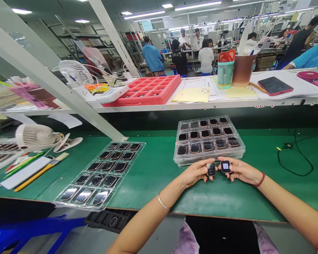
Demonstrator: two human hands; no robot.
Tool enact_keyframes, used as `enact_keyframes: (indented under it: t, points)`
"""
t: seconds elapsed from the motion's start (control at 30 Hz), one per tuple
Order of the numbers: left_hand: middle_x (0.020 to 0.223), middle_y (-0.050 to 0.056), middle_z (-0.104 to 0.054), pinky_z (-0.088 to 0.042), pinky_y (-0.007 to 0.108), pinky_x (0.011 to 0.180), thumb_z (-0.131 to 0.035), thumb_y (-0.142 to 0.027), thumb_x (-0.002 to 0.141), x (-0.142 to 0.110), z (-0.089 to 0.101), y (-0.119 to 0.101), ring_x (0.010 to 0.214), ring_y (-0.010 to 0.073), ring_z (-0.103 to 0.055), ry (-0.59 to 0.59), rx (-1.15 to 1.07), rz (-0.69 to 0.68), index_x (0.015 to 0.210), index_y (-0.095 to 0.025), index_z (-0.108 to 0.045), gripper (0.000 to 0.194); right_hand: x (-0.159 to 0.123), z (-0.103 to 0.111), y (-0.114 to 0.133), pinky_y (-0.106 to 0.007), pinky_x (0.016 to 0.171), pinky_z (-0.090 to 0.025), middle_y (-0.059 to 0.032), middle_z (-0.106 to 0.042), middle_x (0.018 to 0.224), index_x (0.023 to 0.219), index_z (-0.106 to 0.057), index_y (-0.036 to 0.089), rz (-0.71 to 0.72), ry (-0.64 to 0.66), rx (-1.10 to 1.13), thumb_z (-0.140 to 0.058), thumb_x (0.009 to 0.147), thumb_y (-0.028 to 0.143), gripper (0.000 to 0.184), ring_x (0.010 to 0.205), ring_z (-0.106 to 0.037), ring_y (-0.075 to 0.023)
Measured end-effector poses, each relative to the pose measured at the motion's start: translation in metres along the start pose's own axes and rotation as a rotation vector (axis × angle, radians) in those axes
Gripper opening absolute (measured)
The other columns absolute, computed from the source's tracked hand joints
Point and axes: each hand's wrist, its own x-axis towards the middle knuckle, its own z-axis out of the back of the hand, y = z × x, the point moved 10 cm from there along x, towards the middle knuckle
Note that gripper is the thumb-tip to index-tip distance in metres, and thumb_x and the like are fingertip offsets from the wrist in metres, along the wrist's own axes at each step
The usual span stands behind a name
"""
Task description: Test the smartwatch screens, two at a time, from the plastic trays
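Note:
My left hand (197, 173) pinches a smartwatch body (211, 169) whose dark screen shows faint small marks. Close beside it, my right hand (240, 170) grips another smartwatch body (225, 166), its screen lit with a white QR-like code. Neither watch has a strap. Both are held over the green table, just in front of a stack of clear plastic trays (210, 155). Rows of dark-screened watch bodies fill the top tray. Left of my arms lies another clear tray (136, 160) with more watch bodies in its pockets.
A white-edged shelf (196, 105) runs across the back, carrying a red foam tray (151, 90), a brown cup (242, 72) and a phone (275, 85). A slanted white post (76, 102) stands left. A black cable (304, 155) lies right; a brush (42, 171) and small fan (35, 137) lie left.

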Motion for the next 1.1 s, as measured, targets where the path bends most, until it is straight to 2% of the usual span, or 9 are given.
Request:
enact_keyframes:
  t: [0.13,0.3,0.43,0.53,0.67,0.83,1.1]
  points:
    - [0.106,0.013,-0.064,-0.044,0.021,0.054,-0.068,-0.034,0.075,0.001,0.001,0.001,0.073,0.0169,-0.066,-0.006,0.054,0.000,0.122,-0.017,-0.053,0.052,0.001,-0.002,-0.005,-0.025,0.066,-0.057,-0.0090,-0.056,0.119,0.132,-0.045,0.023,-0.027,0.037,0.039,-0.058,0.086,0.024,0.048,0.080,-0.062,-0.0126]
    - [0.111,0.015,-0.063,-0.043,0.019,0.053,-0.069,-0.035,0.073,0.003,0.005,0.001,0.071,0.0156,-0.066,-0.007,0.074,-0.003,0.118,-0.016,-0.055,0.051,0.004,0.006,-0.008,-0.023,0.063,-0.057,-0.0038,-0.061,0.091,0.127,-0.052,0.022,-0.013,0.015,0.045,-0.063,0.084,0.022,0.045,0.075,-0.061,-0.0117]
    - [0.106,0.014,-0.064,-0.042,0.018,0.052,-0.070,-0.035,0.072,0.004,0.011,0.001,0.070,0.0152,-0.066,-0.024,0.091,0.003,0.117,-0.015,-0.056,0.051,0.005,0.013,-0.009,-0.020,0.058,-0.055,-0.0029,-0.061,0.085,0.123,-0.056,0.021,-0.008,-0.020,0.022,-0.065,0.082,0.024,0.042,0.064,-0.058,-0.0085]
    - [0.101,0.013,-0.066,-0.041,0.018,0.050,-0.071,-0.038,0.071,0.004,0.012,0.001,0.064,0.0134,-0.065,-0.016,0.087,-0.009,0.118,-0.015,-0.055,0.055,0.005,0.014,-0.009,-0.019,0.055,-0.054,-0.0033,-0.060,0.090,0.121,-0.058,0.022,0.005,-0.037,-0.021,-0.069,0.079,0.025,0.044,0.058,-0.053,-0.0059]
    - [0.100,0.012,-0.066,-0.039,0.018,0.047,-0.071,-0.040,0.069,0.004,0.009,-0.001,0.056,0.0109,-0.063,-0.002,0.071,-0.036,0.118,-0.016,-0.055,0.057,0.005,0.009,-0.007,-0.019,0.052,-0.052,-0.0054,-0.058,0.101,0.119,-0.060,0.022,0.028,-0.035,-0.084,-0.072,0.075,0.027,0.045,0.059,-0.049,-0.0062]
    - [0.098,0.011,-0.065,-0.040,0.019,0.048,-0.072,-0.040,0.069,0.004,0.006,-0.002,0.057,0.0109,-0.063,0.008,0.084,-0.041,0.115,-0.015,-0.056,0.055,0.007,0.005,-0.009,-0.020,0.051,-0.051,-0.0020,-0.056,0.084,0.118,-0.060,0.022,0.016,-0.036,-0.133,-0.072,0.075,0.030,0.046,0.055,-0.048,-0.0064]
    - [0.085,0.007,-0.064,-0.039,0.019,0.050,-0.070,-0.042,0.070,0.003,0.005,0.001,0.059,0.0116,-0.062,0.017,0.135,-0.022,0.116,-0.015,-0.055,0.055,0.008,0.001,-0.005,-0.020,0.050,-0.050,-0.0026,-0.056,0.088,0.117,-0.060,0.021,0.054,-0.019,-0.191,-0.071,0.074,0.035,0.047,0.054,-0.047,-0.0058]
